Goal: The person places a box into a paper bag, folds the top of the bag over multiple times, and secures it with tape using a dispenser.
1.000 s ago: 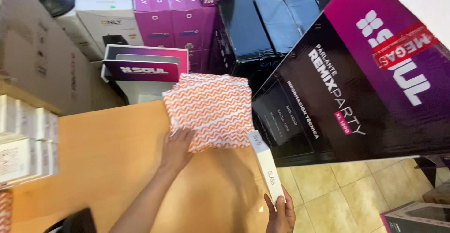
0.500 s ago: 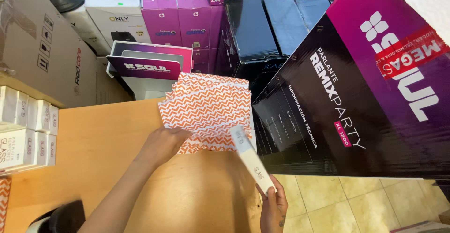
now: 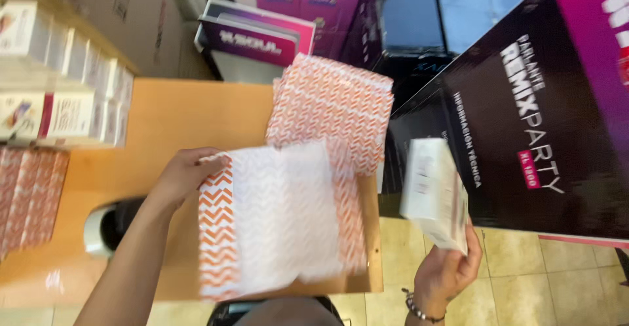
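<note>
Drawn off the pile and towards the body since half a second ago: one padded envelope, orange zigzag at its edges, white bubble face turned up. Swung up and rightwards in the same span: a slim white box, now out past the table's edge and in front of a big black and magenta carton.

Left hand at the envelope's upper left corner, grip pinched closed on that corner, fingers curled over the edge. Right hand low at the right, grip wrapped around the lower end of the white box, bracelet at the wrist. Box tilted, blurred by motion, clear of the envelope and touching nothing but the hand.

Done so far, judging by how things lie: one envelope separated from the pile of matching envelopes, which lies at the far right corner of the table; box picked up and held ready. Not yet done: no sign of the envelope's mouth opened, and box and envelope well apart, with the box off to the right over the tiled floor. Impossible to tell through the blur which end of the envelope is the open one. Roughly an early stage, then.

Elsewhere: stacks of small white boxes along the table's left side, and a dark rounded object under the left forearm, too blurred to name.
</note>
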